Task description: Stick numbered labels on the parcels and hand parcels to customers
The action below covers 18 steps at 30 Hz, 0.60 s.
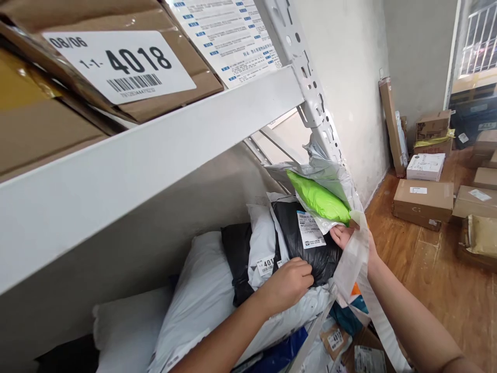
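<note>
My left hand (289, 284) is closed at the lower left side of a black plastic mailer bag (285, 223) with a white shipping label. My right hand (351, 238) has its fingers curled at the lower end of a bright green mailer bag (318, 197), which lies against white plastic. A pale strap (351, 259) crosses that hand and hides part of it. Left of the black bag, a small white mailer bag (259, 235) with a "401" label stands beside another dark bag (237, 248). Beneath my left forearm lies a large white bag (198, 280).
Above runs a white shelf beam (155, 176) carrying a carton (186, 46) labelled 4018. A perforated metal upright (310, 88) stands at the shelf's end. More parcels (334, 338) lie below the bags. Cartons (423, 199) sit on the wooden floor to the right.
</note>
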Motion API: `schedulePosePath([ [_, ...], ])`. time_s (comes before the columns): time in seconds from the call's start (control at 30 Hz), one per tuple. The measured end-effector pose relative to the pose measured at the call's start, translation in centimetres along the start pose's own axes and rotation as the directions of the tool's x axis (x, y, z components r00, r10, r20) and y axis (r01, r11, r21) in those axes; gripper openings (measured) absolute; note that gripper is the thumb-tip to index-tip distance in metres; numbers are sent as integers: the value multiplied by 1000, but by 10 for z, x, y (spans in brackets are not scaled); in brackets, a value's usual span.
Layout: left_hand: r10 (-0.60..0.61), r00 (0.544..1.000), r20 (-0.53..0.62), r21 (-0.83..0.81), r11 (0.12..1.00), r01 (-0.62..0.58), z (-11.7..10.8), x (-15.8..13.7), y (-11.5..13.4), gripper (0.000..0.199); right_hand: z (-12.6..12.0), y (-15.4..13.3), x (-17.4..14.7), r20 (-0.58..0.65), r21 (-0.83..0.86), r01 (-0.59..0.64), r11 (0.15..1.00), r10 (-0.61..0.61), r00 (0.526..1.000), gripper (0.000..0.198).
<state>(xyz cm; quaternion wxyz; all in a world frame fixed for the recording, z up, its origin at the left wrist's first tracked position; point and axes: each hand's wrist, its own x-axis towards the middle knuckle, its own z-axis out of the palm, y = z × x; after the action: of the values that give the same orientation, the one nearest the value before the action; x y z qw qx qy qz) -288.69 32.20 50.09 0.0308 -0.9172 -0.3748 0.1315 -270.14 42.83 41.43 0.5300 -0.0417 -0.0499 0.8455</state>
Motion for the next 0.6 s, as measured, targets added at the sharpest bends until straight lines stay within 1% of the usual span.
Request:
schedulePosePath([
  [0.07, -16, 1000, 17, -28, 999, 17, 0, -1, -1, 15, -5, 4, -3, 4, -88, -1, 996, 2, 1000, 31],
  [0.1, -28, 999, 19, -60, 998, 29, 0, -1, -2, 13, -8, 7, -6, 9, -158, -3, 987, 4, 1000, 32],
  [0.13, -43, 999, 14, -117, 992, 44, -1, -1, -4, 10, -11, 9, -10, 24, -242, -2, 970, 8, 1000, 34],
  [0.2, -84, 996, -20, -300, 951, 74, -5, -1, -7, 4, -14, 15, -22, 87, -417, 6, 909, 34, 996, 37],
  [0.27, -174, 982, -74, -492, 863, 116, -10, 2, -9, 18, -12, 22, -35, 160, -565, 14, 825, 93, 983, 36],
  [0.33, -288, 953, -97, -611, 773, 171, -17, 8, -12, 31, -8, 32, -46, 188, -656, 51, 753, 97, 977, 33],
  [0.4, -364, 929, -69, -652, 721, 235, -22, 15, -15, 38, -4, 44, -51, 163, -701, 103, 705, 17, 986, 33],
  [0.43, -382, 923, -41, -654, 709, 264, -23, 19, -16, 37, -3, 50, -53, 140, -709, 128, 693, -39, 989, 33],
  [0.5, -404, 915, 12, -628, 709, 322, -25, 25, -17, 29, -3, 61, -53, 93, -710, 155, 687, -127, 987, 33],
  [0.6, -460, 887, 41, -578, 713, 396, -24, 30, -15, 20, -7, 71, -52, 51, -704, 170, 690, -190, 981, 36],
])
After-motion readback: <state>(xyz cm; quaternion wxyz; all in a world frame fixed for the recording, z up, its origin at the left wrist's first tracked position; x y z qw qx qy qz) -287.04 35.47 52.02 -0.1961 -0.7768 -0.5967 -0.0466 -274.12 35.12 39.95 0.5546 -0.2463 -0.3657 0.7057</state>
